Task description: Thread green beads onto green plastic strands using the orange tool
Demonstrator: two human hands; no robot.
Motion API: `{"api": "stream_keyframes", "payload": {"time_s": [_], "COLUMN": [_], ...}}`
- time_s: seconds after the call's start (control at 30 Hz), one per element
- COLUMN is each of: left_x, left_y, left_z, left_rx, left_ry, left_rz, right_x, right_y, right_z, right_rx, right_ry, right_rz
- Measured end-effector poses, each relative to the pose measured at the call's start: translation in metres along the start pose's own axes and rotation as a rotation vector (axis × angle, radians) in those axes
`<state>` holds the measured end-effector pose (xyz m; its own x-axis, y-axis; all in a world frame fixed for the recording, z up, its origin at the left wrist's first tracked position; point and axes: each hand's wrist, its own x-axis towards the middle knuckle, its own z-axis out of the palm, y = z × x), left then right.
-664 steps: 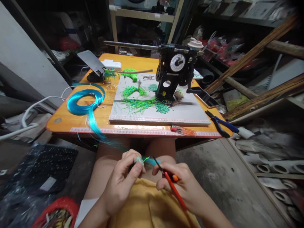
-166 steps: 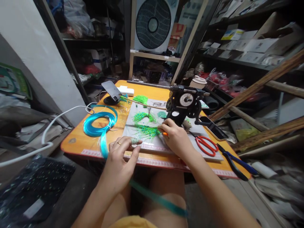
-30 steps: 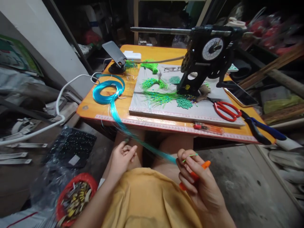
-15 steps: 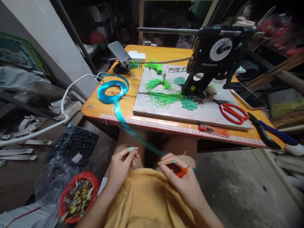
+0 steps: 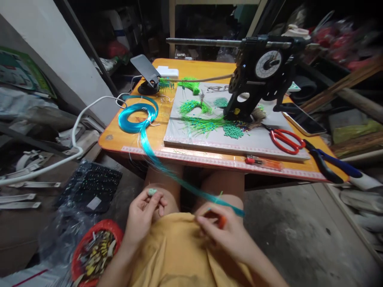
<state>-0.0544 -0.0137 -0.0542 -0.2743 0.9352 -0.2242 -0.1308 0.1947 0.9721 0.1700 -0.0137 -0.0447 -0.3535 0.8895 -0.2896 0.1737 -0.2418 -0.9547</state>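
Observation:
My left hand is closed in a pinch over my left thigh, with pale green tape wrapped round its index finger. Whatever those fingers hold, if anything, is too fine to see. Facing it across my lap, my right hand is closed on a small orange-handled tool, most of it hidden in the palm. A thin green strand sticks up from the same hand. Just beyond the right hand, a long tail of blue line crosses my thighs from the blue coil on the table.
On the table a grey board bears green strand bundles, green beads, a black crank winder and red-handled scissors. Blue-handled pliers lie at right. A red basket stands at lower left.
The red-handled scissors have gone from my right hand to the board. Within the last second my right hand has turned and come inward with the green strand; my left hand has shifted slightly left.

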Motion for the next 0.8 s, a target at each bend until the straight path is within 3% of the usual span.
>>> {"api": "stream_keyframes", "payload": {"time_s": [0.07,0.13,0.23,0.33,0.47,0.5,0.57,0.6,0.67,0.8], "left_x": [0.004,0.010,0.017,0.016,-0.010,-0.019,-0.032,-0.035,-0.036,-0.021], "left_y": [-0.001,-0.003,-0.010,-0.015,-0.001,0.007,0.026,0.035,0.050,0.065], "left_z": [-0.006,-0.015,-0.026,-0.029,-0.008,0.001,0.020,0.029,0.042,0.048], "left_rx": [-0.041,-0.066,-0.067,-0.056,-0.009,0.139,0.447,0.516,0.545,0.633], "left_ry": [0.044,0.077,0.099,0.166,0.309,0.171,-0.352,-0.552,-0.731,-0.720], "left_rz": [-0.012,-0.028,-0.039,0.039,0.324,0.426,0.485,0.518,0.549,0.496], "right_x": [-0.020,-0.042,-0.069,-0.078,-0.061,-0.054,-0.042,-0.036,-0.028,-0.017], "right_y": [0.007,0.012,0.012,0.007,-0.013,-0.019,-0.034,-0.042,-0.055,-0.074], "right_z": [-0.036,-0.071,-0.106,-0.107,-0.070,-0.059,-0.040,-0.033,-0.026,-0.031], "right_rx": [0.063,0.016,-0.093,-0.146,-0.294,-0.341,-0.417,-0.449,-0.510,-0.591], "right_ry": [0.055,0.126,0.345,0.365,0.127,0.079,-0.021,-0.056,-0.085,-0.093], "right_rz": [0.139,0.189,0.219,0.205,0.015,-0.055,-0.165,-0.215,-0.297,-0.369]}}
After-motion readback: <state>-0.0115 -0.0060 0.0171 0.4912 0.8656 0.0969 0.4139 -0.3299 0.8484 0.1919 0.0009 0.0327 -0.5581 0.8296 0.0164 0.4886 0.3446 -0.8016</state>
